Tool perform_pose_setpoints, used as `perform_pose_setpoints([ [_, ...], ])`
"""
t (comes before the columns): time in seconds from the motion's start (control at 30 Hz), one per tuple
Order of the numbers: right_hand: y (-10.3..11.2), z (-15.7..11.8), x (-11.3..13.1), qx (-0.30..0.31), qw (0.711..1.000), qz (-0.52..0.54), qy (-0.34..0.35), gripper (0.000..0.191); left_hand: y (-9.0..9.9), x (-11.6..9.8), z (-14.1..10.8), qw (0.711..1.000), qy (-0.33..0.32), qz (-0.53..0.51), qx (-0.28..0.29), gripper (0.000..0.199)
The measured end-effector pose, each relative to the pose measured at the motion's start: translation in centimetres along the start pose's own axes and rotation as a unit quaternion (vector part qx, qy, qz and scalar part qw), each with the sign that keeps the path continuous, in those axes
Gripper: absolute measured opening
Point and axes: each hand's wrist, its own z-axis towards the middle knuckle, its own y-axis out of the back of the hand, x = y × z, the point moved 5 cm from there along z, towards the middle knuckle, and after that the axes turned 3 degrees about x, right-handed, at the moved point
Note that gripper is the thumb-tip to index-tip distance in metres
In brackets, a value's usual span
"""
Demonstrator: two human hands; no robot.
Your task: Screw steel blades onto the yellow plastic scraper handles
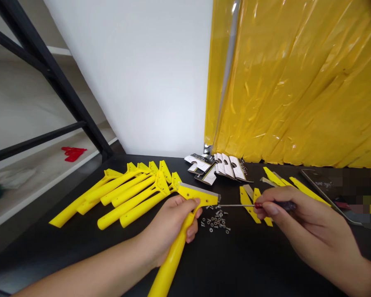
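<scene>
A yellow scraper [174, 255] with a metal blade along its head is in my left hand [173, 218], fingers wrapped round its neck and thumb on the head. My right hand [306, 222] is closed on the handle of a screwdriver [238, 205], whose thin shaft points left, its tip near the right end of the scraper head. Small screws and nuts [216, 220] lie scattered on the black table [222, 268], just beyond and right of the scraper. Several yellow scraper handles [130, 198] rest in a pile to the left.
Yellow plates [250, 206] lie beside my right hand, with more [309, 192] behind it. White and black cards [228, 167] are at the table's back. A dark flat device [324, 189] sits at right. A black metal frame [58, 86] and shelves stand left.
</scene>
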Motion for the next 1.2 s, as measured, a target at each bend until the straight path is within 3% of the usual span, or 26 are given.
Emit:
perform_pose_setpoints([
  [0.37,-0.1,-0.6,0.7,-0.010,1.000,0.027,-0.009,0.008,-0.8,1.3,-0.5,0.997,0.054,-0.018,0.046,0.032],
  [0.8,0.0,-0.5,1.0,-0.006,1.000,0.021,-0.001,0.008,-1.4,1.4,-0.8,0.987,0.097,-0.053,0.113,0.034],
  [1.2,0.2,-0.5,0.7,-0.008,1.000,0.021,-0.002,0.010,-1.4,1.5,-0.7,0.984,0.113,-0.068,0.119,0.033],
])
